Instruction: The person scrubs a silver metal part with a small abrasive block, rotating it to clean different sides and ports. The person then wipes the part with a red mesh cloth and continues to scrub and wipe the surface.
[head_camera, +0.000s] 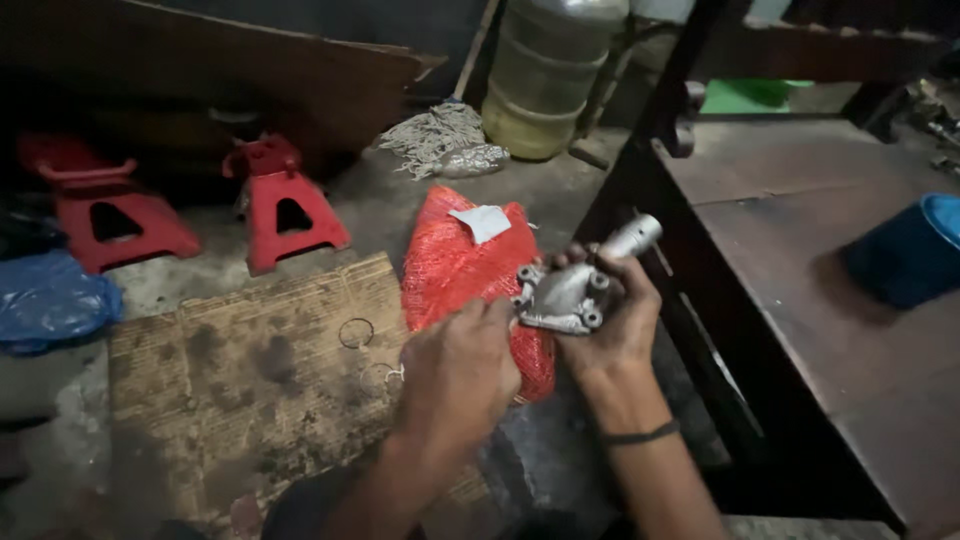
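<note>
In the middle of the view, a grey metal part (565, 297) with a short tube sticking out toward 1 o'clock is held up over the floor. The right hand (612, 325) is wrapped around it from behind, with the fingers closed on it. The left hand (458, 372) is seen at 7 o'clock from the part; its fingertips are pressed against the near edge of the part, and its fingers are curled. Whether something small is pinched in them cannot be told. A dark band (640, 435) is worn on the right wrist.

Just behind the hands, a red mesh sack (455, 265) is lying on the floor, with a white tag on top of it. At 9 o'clock from the hands, a dirty sheet of cardboard (250, 370) is spread out, and a few thin wire rings (357, 332) are lying on it. At 10 o'clock, two red jack stands (285, 205) are standing well apart from the hands. At 12 o'clock, a big clear bottle (545, 80) is standing with a mop head (435, 135) beside it. At 3 o'clock, a dark workbench (820, 330) is seen, and a blue tub (905, 250) is resting on it.
</note>
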